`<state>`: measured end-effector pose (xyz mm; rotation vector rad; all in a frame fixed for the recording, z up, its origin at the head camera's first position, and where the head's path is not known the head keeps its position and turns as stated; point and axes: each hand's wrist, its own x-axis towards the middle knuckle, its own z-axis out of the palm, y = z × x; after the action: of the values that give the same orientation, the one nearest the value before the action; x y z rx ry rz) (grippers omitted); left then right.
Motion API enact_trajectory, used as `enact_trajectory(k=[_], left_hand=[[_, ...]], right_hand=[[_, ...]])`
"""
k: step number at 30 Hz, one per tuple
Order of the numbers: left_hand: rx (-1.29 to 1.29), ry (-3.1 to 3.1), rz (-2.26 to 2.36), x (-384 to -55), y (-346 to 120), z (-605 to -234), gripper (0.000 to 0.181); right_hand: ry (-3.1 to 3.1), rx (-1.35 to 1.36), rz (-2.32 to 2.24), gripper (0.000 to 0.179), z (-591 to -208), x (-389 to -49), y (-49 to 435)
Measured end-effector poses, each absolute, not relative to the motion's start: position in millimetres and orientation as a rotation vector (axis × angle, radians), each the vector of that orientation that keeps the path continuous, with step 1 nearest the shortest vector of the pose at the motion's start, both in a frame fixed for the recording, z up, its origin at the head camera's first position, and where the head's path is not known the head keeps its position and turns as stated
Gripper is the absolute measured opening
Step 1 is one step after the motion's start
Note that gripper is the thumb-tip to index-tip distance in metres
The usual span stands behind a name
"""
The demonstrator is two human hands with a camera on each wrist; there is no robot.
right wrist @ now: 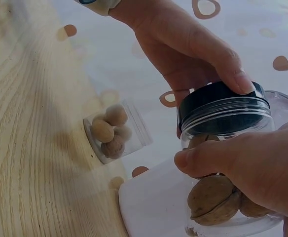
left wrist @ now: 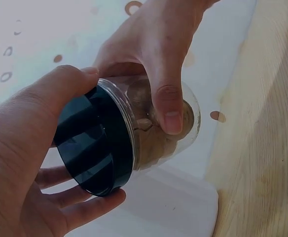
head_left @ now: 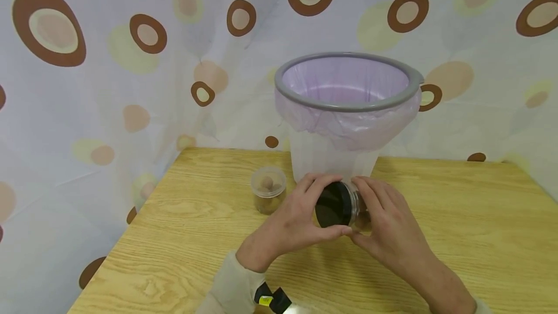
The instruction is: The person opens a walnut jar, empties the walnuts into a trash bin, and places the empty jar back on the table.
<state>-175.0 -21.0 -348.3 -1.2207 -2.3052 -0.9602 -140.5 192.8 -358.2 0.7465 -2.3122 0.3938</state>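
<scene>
The round black lid (head_left: 333,204) looks like glossy plastic; the clear cylindrical jar (left wrist: 156,153) is smooth and shiny, glass or plastic. The brown rounded walnuts (right wrist: 213,200) have matt, ridged shells. The yellowish rectangular counter (head_left: 196,217) shows wood grain. A smooth grey plastic ring (head_left: 348,108) grips a thin, crinkled, glossy pale-purple plastic liner (head_left: 348,130).

Pale, spotted sheeting (head_left: 248,62) hangs behind a wood-grain table (head_left: 192,227).

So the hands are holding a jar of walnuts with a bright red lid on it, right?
Almost! The lid is black, not red, as the head view shows. The hands do hold a jar of walnuts.
</scene>
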Motion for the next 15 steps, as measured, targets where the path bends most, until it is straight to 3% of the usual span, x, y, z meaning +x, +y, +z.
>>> enact_trajectory(k=[15], left_hand=[[-1.26,-2.401,-1.013,-170,-36,-348,0.079]], right_hand=[[-2.331,0.697,0.455,0.101,-351,-133,197]])
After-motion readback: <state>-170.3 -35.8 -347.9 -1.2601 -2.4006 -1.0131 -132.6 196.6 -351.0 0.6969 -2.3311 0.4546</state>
